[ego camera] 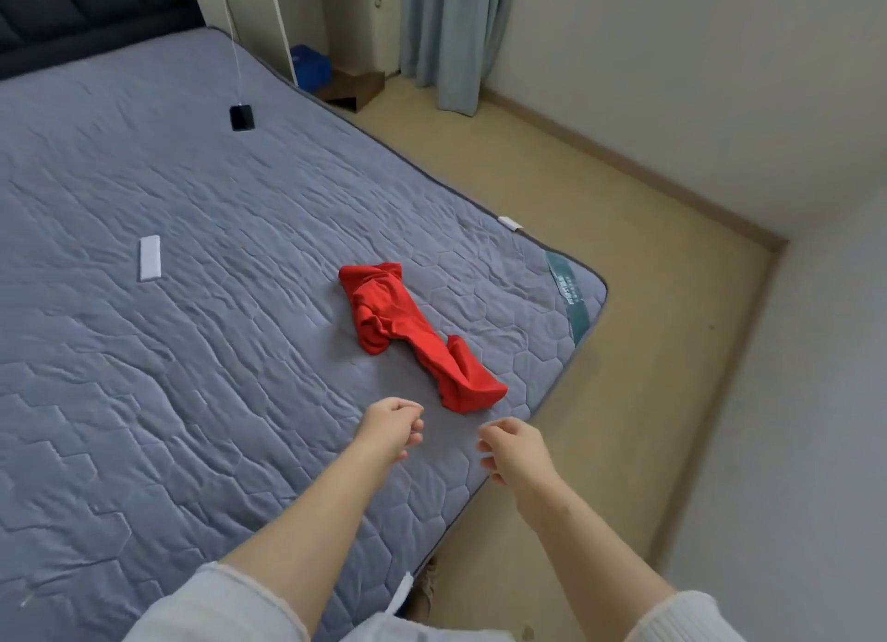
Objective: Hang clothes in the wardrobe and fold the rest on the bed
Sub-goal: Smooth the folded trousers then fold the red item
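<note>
Head view takes in the bed (192,353), its grey quilted mattress carrying a crumpled red garment (384,310) that lies twisted near the foot corner. Just short of it hover the left hand (391,425) and right hand (516,452), both loosely curled and empty. To fold it well, they should probably pinch two corners and spread it flat first.

A garment (413,334) is laid on the bed (144,401) near its right corner. The left hand (391,425) and right hand (516,454) are held side by side before it.
</note>
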`<state>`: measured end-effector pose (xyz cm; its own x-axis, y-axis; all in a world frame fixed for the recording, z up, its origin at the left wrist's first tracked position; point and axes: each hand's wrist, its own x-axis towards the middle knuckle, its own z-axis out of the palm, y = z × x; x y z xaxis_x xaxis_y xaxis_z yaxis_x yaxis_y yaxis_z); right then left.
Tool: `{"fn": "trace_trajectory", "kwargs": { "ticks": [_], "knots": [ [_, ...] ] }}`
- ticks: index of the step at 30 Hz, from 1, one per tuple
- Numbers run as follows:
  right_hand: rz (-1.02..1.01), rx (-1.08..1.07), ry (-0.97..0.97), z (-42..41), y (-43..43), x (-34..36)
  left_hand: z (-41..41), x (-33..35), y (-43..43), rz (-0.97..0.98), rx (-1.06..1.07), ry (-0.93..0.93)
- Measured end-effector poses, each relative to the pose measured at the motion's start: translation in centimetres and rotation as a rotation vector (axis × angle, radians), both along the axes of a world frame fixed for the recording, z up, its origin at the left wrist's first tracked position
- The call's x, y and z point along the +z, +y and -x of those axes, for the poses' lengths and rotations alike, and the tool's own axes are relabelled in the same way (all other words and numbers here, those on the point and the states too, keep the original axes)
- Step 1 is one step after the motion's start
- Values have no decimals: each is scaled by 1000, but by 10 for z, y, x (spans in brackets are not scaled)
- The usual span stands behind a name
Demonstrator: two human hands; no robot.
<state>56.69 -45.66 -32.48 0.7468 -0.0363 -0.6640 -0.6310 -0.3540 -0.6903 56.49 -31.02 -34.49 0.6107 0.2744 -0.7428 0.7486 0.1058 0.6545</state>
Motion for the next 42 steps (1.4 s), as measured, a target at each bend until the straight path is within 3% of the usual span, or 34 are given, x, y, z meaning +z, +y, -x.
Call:
{"fn": "trace_trajectory", "kwargs": {
  "ticks": [6,17,26,30,33,36,39,42],
  "knots": [
    [21,144,70,-108,-2,-25,-90,-8,4,-31,83,60],
    [257,722,156,-264,24,-130,-181,-107,2,-21,474,260],
    [365,1101,70,-337,73,-217,-233,-199,15,-85,486,253],
    [375,1137,0,-355,99,-271,-255,-247,34,40,528,244],
    [365,1134,-53,-364,106,-314,-264,-288,45,27,490,240],
    [249,891,9,-372,120,-353,-272,-323,64,-100,734,182],
    [95,633,89,-372,134,-378,-281,-349,83,-40,970,81],
    [21,710,41,-365,137,-385,-286,-360,81,72,889,62]
  ]
}}
